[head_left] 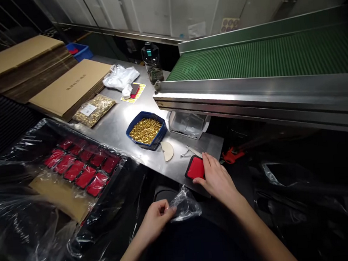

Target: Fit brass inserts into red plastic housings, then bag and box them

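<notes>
My right hand (216,178) grips a small red-and-black flat case (195,168) lying at the near edge of the steel table (116,122). Thumb and fingers close round the case's right side. My left hand (156,218) pinches a small clear plastic bag (185,205), held low in front of me below the table edge. A blue bowl (146,130) full of small gold pieces sits on the table just beyond the case.
At left a black tray (84,168) of several red cases lies in clear plastic wrap. Flat cardboard stacks (69,88), a bag of gold pieces (93,109) and a bottle (151,62) stand farther back. A green conveyor belt (261,56) runs along the right.
</notes>
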Demonstrator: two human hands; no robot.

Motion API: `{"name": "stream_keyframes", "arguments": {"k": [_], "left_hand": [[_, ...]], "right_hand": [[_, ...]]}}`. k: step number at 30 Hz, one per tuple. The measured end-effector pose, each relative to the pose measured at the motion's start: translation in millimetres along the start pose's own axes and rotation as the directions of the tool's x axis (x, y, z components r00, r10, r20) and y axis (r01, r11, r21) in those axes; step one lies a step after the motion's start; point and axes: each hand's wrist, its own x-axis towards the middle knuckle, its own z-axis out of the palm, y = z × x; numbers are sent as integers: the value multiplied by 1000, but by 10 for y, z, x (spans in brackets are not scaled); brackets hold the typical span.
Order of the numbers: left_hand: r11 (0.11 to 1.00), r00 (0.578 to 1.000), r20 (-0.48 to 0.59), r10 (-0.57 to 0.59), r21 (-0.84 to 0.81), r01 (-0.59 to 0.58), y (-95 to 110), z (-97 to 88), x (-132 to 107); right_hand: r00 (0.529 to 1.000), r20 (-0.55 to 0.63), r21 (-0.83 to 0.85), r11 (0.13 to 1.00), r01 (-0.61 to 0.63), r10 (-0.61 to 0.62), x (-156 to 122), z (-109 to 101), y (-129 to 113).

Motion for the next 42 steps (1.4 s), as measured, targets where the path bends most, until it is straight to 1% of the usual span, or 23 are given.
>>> {"name": "stream_keyframes", "arguments": {"k": [2,4,8,10,13,15,18,19,20,21,23,25,27,29,31,33,35,37,38,40,42], "left_hand": [[998,999,19,-26,-50,27,-21,91,-31],[995,998,21,-53,-80,55,-37,169,-43],[987,992,-3,-127,-104,126,-90,235,26],[985,990,-19,-141,-106,138,-104,232,82],[987,991,-31,-133,-95,129,-77,218,144],[989,992,-33,-122,-83,119,-34,227,167],[992,994,-18,-106,-66,105,43,286,202],[993,995,-7,-101,-58,100,72,314,215],[995,996,6,-93,-46,93,103,342,224],[996,997,14,-81,-28,81,136,367,228],[999,999,0,-38,34,38,208,397,210],[989,997,-64,45,142,-35,283,398,153],[952,978,-139,154,287,-109,353,382,85],[889,949,-186,255,431,-154,418,364,45],[819,922,-197,332,545,-178,485,357,53],[743,899,-153,410,628,-231,561,364,84],[651,870,-45,491,682,-333,642,382,98],[553,825,74,560,709,-438,707,405,66],[510,802,112,586,718,-473,729,417,36],[448,765,138,629,740,-502,749,449,-35],[414,740,135,659,756,-507,746,502,-95]], "right_hand": [[1000,-1,-24,1000,1,-1,66,123,-28],[1000,-15,-16,1000,-18,18,68,208,-54],[994,-38,31,994,-106,107,23,253,-60],[986,-32,76,984,-160,162,13,216,-24],[974,0,144,964,-223,225,-60,81,53],[966,-15,233,941,-246,257,-202,-35,77],[948,-85,447,862,-239,306,-548,-135,28],[954,-83,496,842,-213,290,-679,-127,-1],[968,-62,514,839,-179,244,-804,-96,-30],[984,-21,498,856,-142,176,-919,-45,-53],[996,81,427,901,-73,42,-1099,90,-72],[984,176,324,945,-35,-24,-1207,215,-60],[965,254,229,974,2,-62,-1254,280,-42],[941,316,161,984,73,-122,-1258,280,-40],[919,352,117,983,144,-176,-1233,245,-57],[907,374,94,981,171,-194,-1196,210,-81],[916,375,95,989,116,-144,-1168,190,-95],[939,343,127,992,-4,-40,-1165,189,-83],[949,314,156,985,-74,22,-1174,195,-68],[962,235,246,949,-197,139,-1207,218,-24],[969,139,358,902,-241,203,-1243,245,19]]}}
